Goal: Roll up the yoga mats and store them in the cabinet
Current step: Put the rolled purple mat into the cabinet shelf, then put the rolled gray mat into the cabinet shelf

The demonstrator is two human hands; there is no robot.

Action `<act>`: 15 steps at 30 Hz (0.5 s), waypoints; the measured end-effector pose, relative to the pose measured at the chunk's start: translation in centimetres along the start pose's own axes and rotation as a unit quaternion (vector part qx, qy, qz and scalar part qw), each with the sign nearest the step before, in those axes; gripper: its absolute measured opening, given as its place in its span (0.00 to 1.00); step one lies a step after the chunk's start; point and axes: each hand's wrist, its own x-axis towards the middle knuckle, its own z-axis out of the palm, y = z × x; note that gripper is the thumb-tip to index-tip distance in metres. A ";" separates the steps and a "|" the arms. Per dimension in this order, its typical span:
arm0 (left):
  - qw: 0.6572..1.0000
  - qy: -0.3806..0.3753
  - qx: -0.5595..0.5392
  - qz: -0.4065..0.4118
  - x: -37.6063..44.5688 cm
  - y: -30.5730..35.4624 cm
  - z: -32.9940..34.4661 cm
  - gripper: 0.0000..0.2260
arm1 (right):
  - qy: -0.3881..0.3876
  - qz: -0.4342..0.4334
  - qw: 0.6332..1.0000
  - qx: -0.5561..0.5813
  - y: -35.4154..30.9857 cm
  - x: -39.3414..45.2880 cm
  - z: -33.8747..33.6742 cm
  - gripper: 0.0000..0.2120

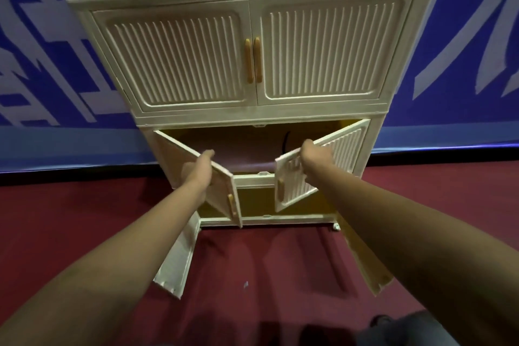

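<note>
A cream cabinet with ribbed doors and tan handles stands against the wall. In its second compartment from the floor a pale purple rolled mat lies inside, with a dark curved thing behind it. My left hand grips the top edge of that compartment's left door. Over on the other side my right hand grips the top edge of the right door. Both doors stand half open. Below, the bottom compartment shows a yellow interior with its two doors swung wide.
The upper double doors are closed. The bottom left door and bottom right door jut out over the dark red carpet. A blue and white banner wall runs behind. A small scrap lies on the carpet.
</note>
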 end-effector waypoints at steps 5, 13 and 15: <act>0.992 -0.124 0.020 0.028 2.0 2.5 4.1 0.27 | -0.002 -0.041 0.997 0.058 -2.6 3.8 4.8 0.24; 0.943 -0.322 -0.048 0.071 -1.3 0.8 8.0 0.28 | -0.175 -0.042 0.983 0.037 -0.1 5.2 2.5 0.20; 0.932 -0.349 0.036 0.089 -3.9 -2.5 8.2 0.25 | -0.191 -0.092 0.973 -0.091 2.3 4.1 0.7 0.17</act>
